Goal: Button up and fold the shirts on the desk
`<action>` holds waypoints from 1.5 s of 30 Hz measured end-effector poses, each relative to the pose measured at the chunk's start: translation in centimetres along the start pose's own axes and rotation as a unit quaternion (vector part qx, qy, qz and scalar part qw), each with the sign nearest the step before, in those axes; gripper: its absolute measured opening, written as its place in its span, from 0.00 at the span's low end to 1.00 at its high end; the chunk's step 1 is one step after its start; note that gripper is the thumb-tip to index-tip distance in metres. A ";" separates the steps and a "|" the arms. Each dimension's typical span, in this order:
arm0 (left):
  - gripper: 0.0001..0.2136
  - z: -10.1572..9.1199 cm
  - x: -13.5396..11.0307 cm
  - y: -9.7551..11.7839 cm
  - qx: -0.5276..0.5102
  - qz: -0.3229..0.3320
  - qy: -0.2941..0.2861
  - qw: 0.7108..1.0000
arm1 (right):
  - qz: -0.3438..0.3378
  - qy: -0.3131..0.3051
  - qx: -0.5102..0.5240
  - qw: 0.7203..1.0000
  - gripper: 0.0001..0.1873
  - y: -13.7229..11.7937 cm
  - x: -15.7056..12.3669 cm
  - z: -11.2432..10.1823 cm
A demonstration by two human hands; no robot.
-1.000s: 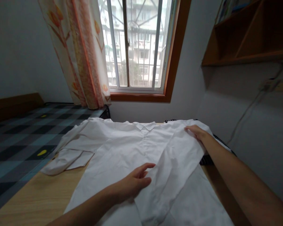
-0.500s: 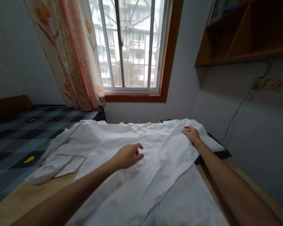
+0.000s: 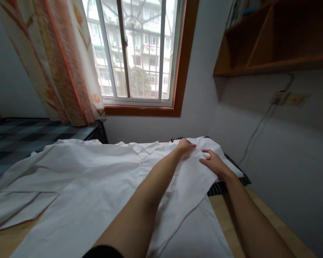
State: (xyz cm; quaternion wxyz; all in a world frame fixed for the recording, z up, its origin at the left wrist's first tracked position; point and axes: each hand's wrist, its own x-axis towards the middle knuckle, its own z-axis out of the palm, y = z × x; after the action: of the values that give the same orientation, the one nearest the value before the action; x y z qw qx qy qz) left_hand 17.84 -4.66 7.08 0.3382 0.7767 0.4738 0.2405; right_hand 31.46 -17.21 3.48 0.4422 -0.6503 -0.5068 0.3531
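A white collared shirt lies spread out over the wooden table, its collar at the far edge. My left hand is stretched across to the shirt's far right part, fingers extended over the cloth and slightly blurred. Close by on the right, my right hand rests at the folded-over sleeve, thumb and forefinger apart. No cloth shows pinched in either hand. At the far left lies the other sleeve, with its cuff.
A black striped cloth lies under the shirt's right side on the wooden table. To the left stands a bed with a checked cover. A curtain, window and wall shelf are beyond, with a cable along the right wall.
My left hand has moved right and away from me, from the shirt's middle to beside my right hand. The view has turned right. My right hand stays by the sleeve.
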 end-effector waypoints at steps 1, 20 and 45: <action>0.09 0.5 0.5 0.1 0.000 -0.008 0.007 1.000 | 0.006 -0.024 0.004 1.000 0.36 -0.1 -0.1 -0.2; 0.21 -6.6 -17.6 -4.8 0.250 0.142 0.040 0.957 | 0.019 0.075 -0.283 0.956 0.23 0.3 0.4 -2.4; 0.32 -15.1 -40.2 -10.3 0.128 0.168 -0.322 0.923 | -0.095 0.053 -0.533 0.839 0.37 2.2 -0.3 6.6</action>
State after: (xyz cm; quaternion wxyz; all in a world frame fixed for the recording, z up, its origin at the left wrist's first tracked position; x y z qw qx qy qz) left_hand -16.07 -32.95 7.12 0.3247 0.9172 0.2284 -0.0322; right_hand 26.20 -16.30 -0.95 0.0844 -0.7518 -0.6520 -0.0506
